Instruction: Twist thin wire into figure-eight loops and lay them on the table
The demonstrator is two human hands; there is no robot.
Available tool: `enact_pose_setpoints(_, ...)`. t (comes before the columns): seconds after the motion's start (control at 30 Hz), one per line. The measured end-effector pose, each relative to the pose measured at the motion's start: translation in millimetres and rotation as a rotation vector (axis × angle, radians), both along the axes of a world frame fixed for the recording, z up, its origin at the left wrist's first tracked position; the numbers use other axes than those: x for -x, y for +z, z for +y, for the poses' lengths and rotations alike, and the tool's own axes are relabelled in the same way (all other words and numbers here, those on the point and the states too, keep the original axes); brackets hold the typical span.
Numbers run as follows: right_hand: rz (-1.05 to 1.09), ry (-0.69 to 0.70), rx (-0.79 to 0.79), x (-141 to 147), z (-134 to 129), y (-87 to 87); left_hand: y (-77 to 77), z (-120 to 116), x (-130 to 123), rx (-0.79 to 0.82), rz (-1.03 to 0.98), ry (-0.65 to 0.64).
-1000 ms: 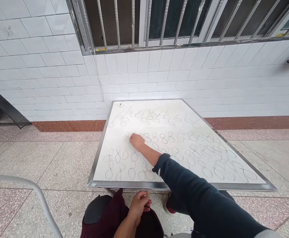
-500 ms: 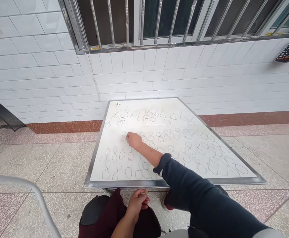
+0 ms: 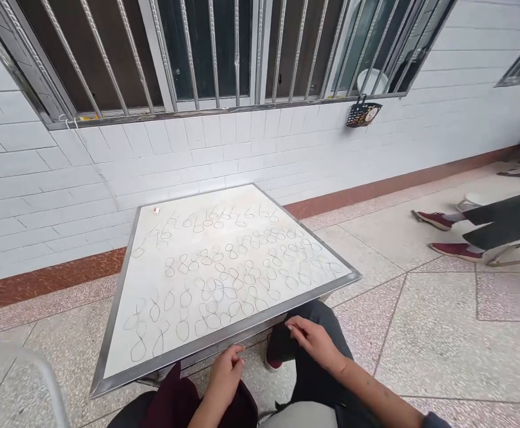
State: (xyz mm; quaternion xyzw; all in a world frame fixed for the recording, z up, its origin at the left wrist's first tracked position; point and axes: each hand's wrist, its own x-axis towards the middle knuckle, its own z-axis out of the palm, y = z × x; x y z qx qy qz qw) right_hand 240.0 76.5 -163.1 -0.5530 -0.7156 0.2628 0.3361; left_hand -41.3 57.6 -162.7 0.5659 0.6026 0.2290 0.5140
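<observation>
Both hands are in the lower middle of the frame, off the drawn surface. The left hand [image 3: 223,375] has its fingers curled in and its thumb near the forefinger; the right hand [image 3: 318,343] has thumb and fingertips drawn close together over a dark trouser leg [image 3: 316,380]. Both grips are narrow; whether either encloses a small object cannot be told.

The bench [image 3: 146,279] fills the left and centre of the frame, upward and leftward of the hands. Its metal edging [image 3: 166,358] on the near side slants from lower left up to centre right. Both hands lie just beside this side, the left below its middle and the right towards its right-hand end; contact is not confirmed. Neither hand is clearly nearer. The near side appears longest, but the slanted view does not settle the true long axis. Rows of looped figures [image 3: 228,251], resembling 6s and 8s, run roughly with that side.

A small red-and-white item [image 3: 156,210] sits by the bench's upper-left corner, well apart from both hands; its nature is not legible. Several figures towards the right are faint. The bench's underside is mostly hidden, a pale rail [image 3: 41,362] at lower left is blurred, and another person's legs [image 3: 510,211] are cut off at the right border.
</observation>
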Motion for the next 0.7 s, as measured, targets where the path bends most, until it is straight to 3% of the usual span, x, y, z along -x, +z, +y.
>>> enact_pose_setpoints(0.1,-0.022,-0.25,-0.082,-48.0,5.8,-20.5,23.0,9.2,-16.2,-0.131,0.048,-0.163)
enact_pose_setpoints(0.2,-0.02,-0.407,-0.145,-69.7,17.6,-36.6,47.9,14.0,-31.9,-0.32,0.133,-0.374)
enact_pose_setpoints(0.3,-0.011,-0.458,-0.148,-72.3,25.8,-47.0,79.0,12.5,-44.2,-0.393,0.113,-0.497)
enact_pose_setpoints(0.47,-0.055,-0.463,-0.138,-68.1,28.1,-49.4,131.6,13.4,-49.0,-0.586,-0.075,-0.561)
enact_pose_setpoints(0.53,-0.094,-0.456,-0.14,-68.8,27.8,-50.2,137.2,18.6,-44.2,-0.661,-0.149,-0.531)
enact_pose_setpoints(0.7,-0.137,-0.431,-0.153,-74.7,21.0,-57.1,121.3,34.2,-30.7,-0.729,-0.279,-0.324)
